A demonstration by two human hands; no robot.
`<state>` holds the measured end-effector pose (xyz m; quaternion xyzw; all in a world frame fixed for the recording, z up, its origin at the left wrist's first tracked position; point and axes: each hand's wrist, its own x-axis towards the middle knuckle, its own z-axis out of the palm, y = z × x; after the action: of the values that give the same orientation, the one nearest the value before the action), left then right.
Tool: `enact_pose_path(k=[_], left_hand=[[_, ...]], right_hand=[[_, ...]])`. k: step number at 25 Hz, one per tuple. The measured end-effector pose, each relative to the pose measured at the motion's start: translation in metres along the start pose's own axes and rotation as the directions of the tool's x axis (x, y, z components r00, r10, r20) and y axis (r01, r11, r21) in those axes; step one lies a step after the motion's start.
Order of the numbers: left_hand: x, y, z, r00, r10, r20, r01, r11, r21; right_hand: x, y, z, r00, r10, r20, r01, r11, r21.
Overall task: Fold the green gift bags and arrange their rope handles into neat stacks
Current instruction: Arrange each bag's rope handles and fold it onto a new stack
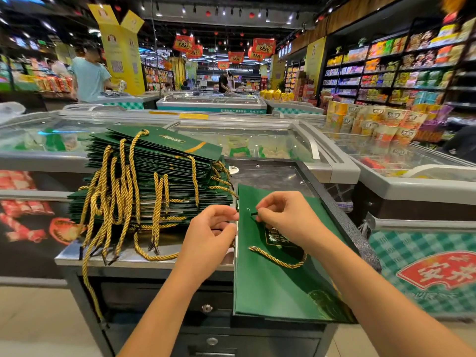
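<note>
Two hands meet over one green gift bag (273, 289), which lies flat on the right side of the metal worktop (270, 173) and overhangs its near edge. The right hand (286, 217) has its fingers (268, 202) pressed together, pinching the dark tip of a gold rope handle (278, 261) beside a small hole near the bag's top edge; the rope loops across the bag below the wrist. The left hand (208, 228) is curled, pinching the bag's left edge. Just to the left stands a tall stack of folded bags (159, 161), its gold cords (123, 202) hanging tangled over the worktop's front. Glass-topped freezer chests (257, 135) stand behind.
</note>
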<state>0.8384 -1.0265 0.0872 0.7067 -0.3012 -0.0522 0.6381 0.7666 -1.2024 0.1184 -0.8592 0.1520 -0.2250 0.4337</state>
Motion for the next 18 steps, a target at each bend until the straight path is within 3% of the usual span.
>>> enact_pose_path(k=[8, 12, 18], left_hand=[[0.011, -0.009, 0.005, 0.998, -0.063, 0.002, 0.063, 0.997, 0.045], [0.011, -0.016, 0.011, 0.999, 0.019, 0.038, -0.022, 0.995, 0.095], [-0.001, -0.012, 0.006, 0.973, 0.097, 0.208, -0.125, 0.983, 0.131]], right_hand=[[0.015, 0.01, 0.01, 0.995, -0.091, -0.038, 0.088, 0.992, -0.093], [0.011, 0.016, 0.012, 0.988, -0.132, -0.076, 0.128, 0.99, -0.053], [0.005, 0.014, 0.012, 0.974, -0.153, -0.164, 0.172, 0.979, 0.11]])
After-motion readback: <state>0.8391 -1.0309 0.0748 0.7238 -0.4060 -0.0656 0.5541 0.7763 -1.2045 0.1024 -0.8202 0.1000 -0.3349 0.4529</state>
